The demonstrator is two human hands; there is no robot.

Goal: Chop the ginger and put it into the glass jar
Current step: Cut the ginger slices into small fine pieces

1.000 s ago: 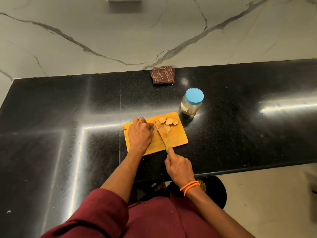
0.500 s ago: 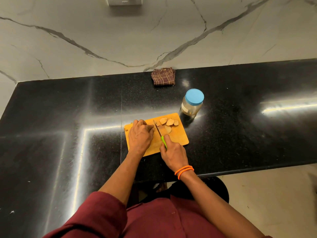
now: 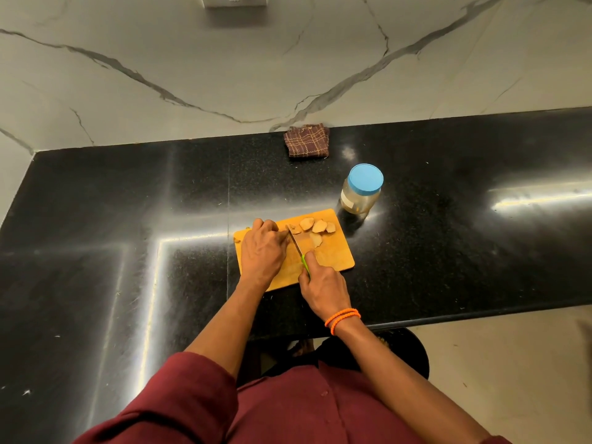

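An orange cutting board (image 3: pixel 333 257) lies on the black counter. Several pale ginger slices (image 3: pixel 317 226) sit along its far edge. My left hand (image 3: pixel 262 251) presses down on the ginger piece at the board's left side; the piece is almost fully hidden under my fingers. My right hand (image 3: pixel 323 286) grips the green handle of a knife (image 3: pixel 296 243), whose blade points away from me and rests right beside my left fingertips. The glass jar (image 3: pixel 360 192) with a blue lid on stands upright just beyond the board's far right corner.
A folded brown checked cloth (image 3: pixel 307 141) lies against the marble wall behind the board. The black counter (image 3: pixel 128 219) stretches left and right, its front edge just below my right wrist. A dark round stool (image 3: pixel 407 354) is on the floor under the edge.
My right hand has pushed the knife forward over the board, from near the front edge up to my left fingertips. My left hand has stayed on the ginger.
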